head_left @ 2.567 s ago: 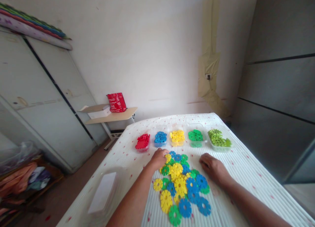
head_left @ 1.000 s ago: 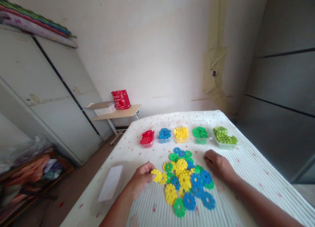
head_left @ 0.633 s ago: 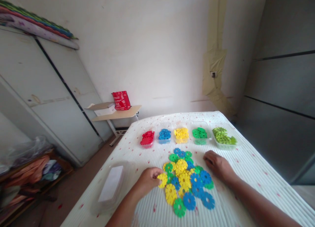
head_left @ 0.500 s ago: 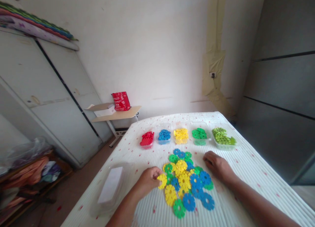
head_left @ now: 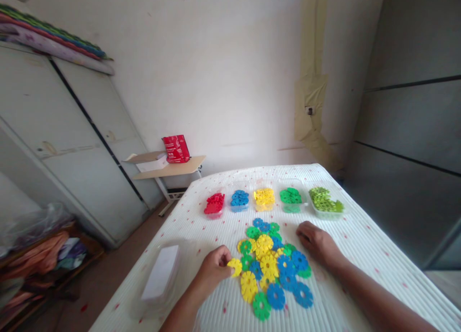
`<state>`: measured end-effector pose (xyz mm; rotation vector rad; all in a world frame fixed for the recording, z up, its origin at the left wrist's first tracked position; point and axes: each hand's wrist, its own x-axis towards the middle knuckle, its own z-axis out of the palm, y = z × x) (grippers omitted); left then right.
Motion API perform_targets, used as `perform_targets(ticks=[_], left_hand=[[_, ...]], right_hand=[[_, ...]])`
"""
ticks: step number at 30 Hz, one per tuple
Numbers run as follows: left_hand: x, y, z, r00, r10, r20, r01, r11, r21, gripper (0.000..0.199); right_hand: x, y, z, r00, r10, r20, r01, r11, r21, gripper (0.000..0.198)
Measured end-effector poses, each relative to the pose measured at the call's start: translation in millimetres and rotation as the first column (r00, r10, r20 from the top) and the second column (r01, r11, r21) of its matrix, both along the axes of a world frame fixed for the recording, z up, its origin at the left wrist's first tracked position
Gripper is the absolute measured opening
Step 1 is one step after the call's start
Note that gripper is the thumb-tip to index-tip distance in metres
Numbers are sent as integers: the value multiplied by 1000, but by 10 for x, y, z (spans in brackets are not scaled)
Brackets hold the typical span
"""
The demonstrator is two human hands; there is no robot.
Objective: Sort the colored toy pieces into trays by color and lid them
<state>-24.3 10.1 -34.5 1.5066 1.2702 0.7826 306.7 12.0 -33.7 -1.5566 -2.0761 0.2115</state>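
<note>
Head view: left hand (head_left: 215, 267) has its grip closed on a yellow disc (head_left: 236, 267), thumb against fingers at the rim. Fingers cover part of it, so can't tell if a second one sits behind. Disc is at the left edge of the pile (head_left: 268, 265), next to a yellow pair (head_left: 248, 286); contact with the pile unclear. Right hand (head_left: 316, 241) rests on the worktop (head_left: 205, 229) right of the pile, fingers curled, inside hidden; can't tell if it holds anything.

Pile is blue, green and yellow discs, many overlapping. Beyond it, a row left to right: red tub (head_left: 215, 216), blue tub (head_left: 239, 208), yellow tub (head_left: 264, 207), green tub (head_left: 291, 208), lime tub (head_left: 329, 214). Clear case (head_left: 160, 274) left of the left forearm.

Risks, my read: rim-only pinch, so the disc could pivot or slip if thumb pressure eases. Notched edges could snag a neighbour and drag it along if slid low. A knock to one overlapping disc likely shifts several. Tubs look light and well filled; a bumped rim could spill pieces. Right forearm swinging inward could sweep the blue discs.
</note>
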Motion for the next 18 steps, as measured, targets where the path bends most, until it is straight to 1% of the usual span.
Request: perform_targets(ticks=[2,5,7,10,12,15,18], left_hand=[[-1,-9,48,999,-7,31,8,999,-46,16],[51,22,200,998,-6,62,13,992,-127,18],[146,104,330,992,7,128,9,993,-119,18],[382,353,509,960,40,279,-19,997,-78,21],[582,582,598,912,140,385,-123,990,-67,27],[898,926,676,891,195,410,-190,980,-54,31],[1175,1156,683,891,228,393,-234,972,-33,33]], right_hand=[[-10,-5,16,1000,-6,6,6,1000,1,21],[-23,-5,29,1000,-12,-3,12,1000,2,20],[-27,0,29,1000,-15,-6,15,1000,1,19],[-28,6,29,1000,-18,3,18,1000,-5,20],[-27,5,33,1000,-16,6,16,1000,-7,19],[-22,-1,39,1000,-13,-1,13,1000,-7,19],[-12,-3,36,1000,-15,-3,14,1000,-6,19]])
